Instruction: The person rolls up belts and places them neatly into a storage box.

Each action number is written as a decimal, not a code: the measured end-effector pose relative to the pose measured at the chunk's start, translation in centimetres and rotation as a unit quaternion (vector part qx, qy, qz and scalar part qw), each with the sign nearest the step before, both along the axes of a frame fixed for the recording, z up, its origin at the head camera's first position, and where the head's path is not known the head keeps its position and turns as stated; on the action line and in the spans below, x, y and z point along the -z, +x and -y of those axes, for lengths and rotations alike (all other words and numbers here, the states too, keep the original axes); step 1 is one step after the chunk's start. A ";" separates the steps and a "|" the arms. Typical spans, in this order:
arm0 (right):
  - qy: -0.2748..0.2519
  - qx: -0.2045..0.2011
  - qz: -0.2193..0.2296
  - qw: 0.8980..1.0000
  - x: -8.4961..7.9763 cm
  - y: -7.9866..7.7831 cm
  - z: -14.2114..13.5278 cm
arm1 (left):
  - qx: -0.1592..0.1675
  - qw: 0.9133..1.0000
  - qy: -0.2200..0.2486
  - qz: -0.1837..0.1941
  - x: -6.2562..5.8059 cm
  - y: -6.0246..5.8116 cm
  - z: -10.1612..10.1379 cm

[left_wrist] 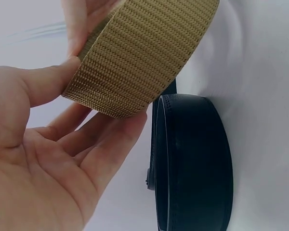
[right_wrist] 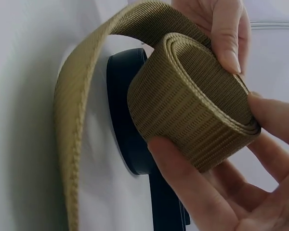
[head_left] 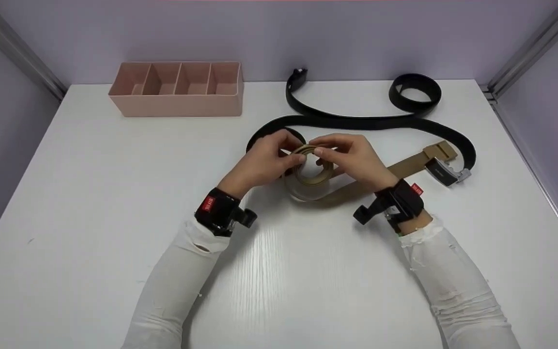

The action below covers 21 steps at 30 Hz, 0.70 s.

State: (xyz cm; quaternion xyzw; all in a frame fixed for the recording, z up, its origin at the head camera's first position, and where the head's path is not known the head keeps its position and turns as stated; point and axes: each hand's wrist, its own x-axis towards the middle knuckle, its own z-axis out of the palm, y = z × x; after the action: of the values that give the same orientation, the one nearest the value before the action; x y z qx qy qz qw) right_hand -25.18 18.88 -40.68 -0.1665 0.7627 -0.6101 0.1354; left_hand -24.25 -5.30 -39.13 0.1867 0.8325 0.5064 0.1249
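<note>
Count: hands, 2; tan webbing belt, 1; black belts, 2; box, 1. Left hand and right hand both grasp the rolled part of the tan webbing belt, the left at its 10 o'clock side and the right at 2, thumbs at the edge and fingers curved around the outside. The roll is held above the white tabletop; its loose tail passes beneath the right hand toward 2 o'clock, ending in a tan buckle. First black belt: one end coiled near the left hand, the other at 3 o'clock from the roll with a silver-and-black buckle, just beside the tan one. Second black belt: coiled end at 2 o'clock, opposite end at 12. Container: pink box at 10 o'clock, 3 dividers forming 4 compartments, their inner walls visible.
</note>
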 end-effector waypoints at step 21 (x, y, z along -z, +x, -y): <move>-0.060 0.064 0.013 0.996 0.1 -0.1 0.2 | -0.026 0.999 0.029 -0.022 0.1 -0.1 0.1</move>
State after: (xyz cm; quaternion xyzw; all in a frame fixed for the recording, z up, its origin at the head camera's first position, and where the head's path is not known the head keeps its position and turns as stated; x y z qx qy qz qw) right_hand -25.32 18.63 -40.78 -0.1172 0.7320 -0.6642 0.0962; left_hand -24.31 -5.40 -39.18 0.1799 0.8247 0.5289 0.0879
